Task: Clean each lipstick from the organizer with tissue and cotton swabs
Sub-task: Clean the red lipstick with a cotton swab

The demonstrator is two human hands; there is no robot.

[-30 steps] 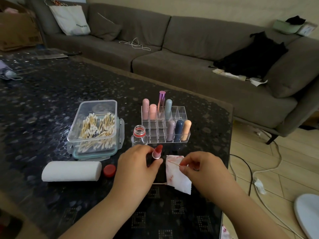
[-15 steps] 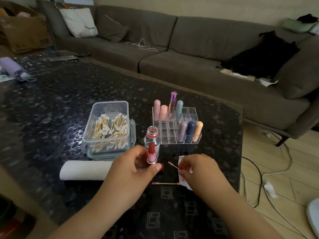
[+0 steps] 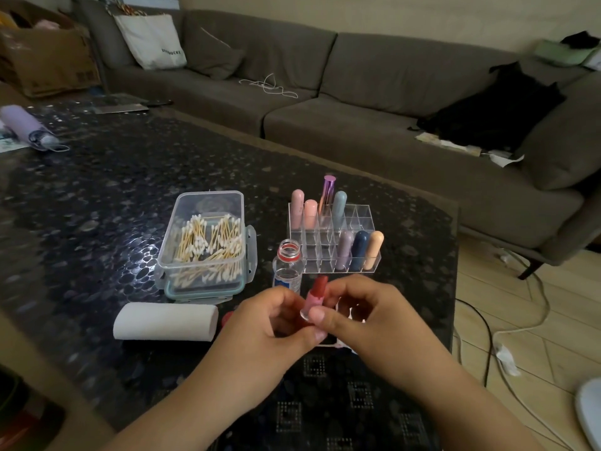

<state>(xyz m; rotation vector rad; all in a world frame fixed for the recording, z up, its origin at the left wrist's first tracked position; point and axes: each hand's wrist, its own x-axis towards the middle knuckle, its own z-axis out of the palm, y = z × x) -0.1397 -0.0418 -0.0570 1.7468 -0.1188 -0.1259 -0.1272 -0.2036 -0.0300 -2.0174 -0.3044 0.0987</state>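
Holding the lipstick (image 3: 314, 296) above the near edge of the desk (image 3: 97, 196), your two hands meet around its pink base, with the red bullet exposed and tilted up and slightly right. Your left hand (image 3: 270, 323) curls its fingers round the lower tube from the left; your right hand (image 3: 367, 317) pinches the same tube from the right, thumb across the front. Whether the right hand also holds a swab or tissue cannot be told — only a scrap of white shows beneath it.

Just behind the hands stands the clear organizer (image 3: 361, 216), carrying four capped lipsticks in its back row and three in its front row. An uncapped small bottle (image 3: 287, 266) stands just left of the organizer's front corner. Further left sits the clear box of cotton swabs (image 3: 208, 245) — in front of it lies a white tissue roll (image 3: 166, 321) on its side.
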